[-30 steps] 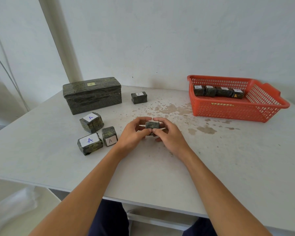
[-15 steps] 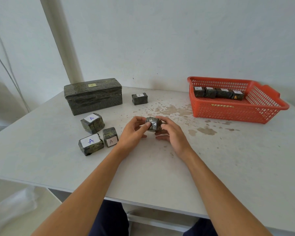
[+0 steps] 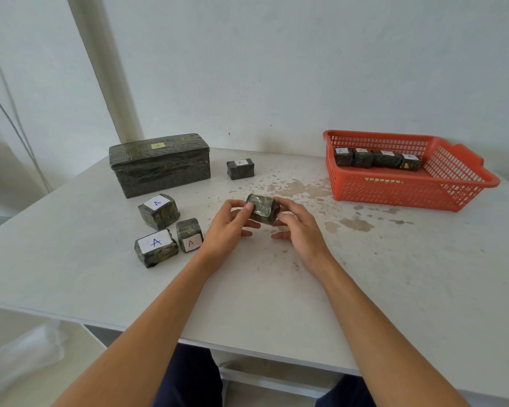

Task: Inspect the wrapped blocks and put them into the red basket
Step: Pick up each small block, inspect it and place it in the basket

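A small dark wrapped block point(image 3: 262, 208) is held up just above the table's middle, tilted, with no label showing. My left hand point(image 3: 228, 230) pinches its left side with thumb and fingers. My right hand point(image 3: 299, 230) grips its right side. The red basket point(image 3: 465, 189) stands at the back right and holds several labelled blocks point(image 3: 376, 157) in a row along its far wall. Loose blocks marked "A" lie left of my hands: one point(image 3: 158, 211) behind, one point(image 3: 155, 251) in front and a smaller one point(image 3: 190, 235) beside them. Another small block point(image 3: 240, 168) sits farther back.
A large dark wrapped box point(image 3: 159, 164) stands at the back left of the white table point(image 3: 394, 289). Brown stains mark the tabletop between my hands and the basket. A wall rises right behind the table, and a pale pipe point(image 3: 106, 69) runs up it on the left.
Both hands have lifted the small block off the table and turned it over, so a plain wrapped face now points up toward me.
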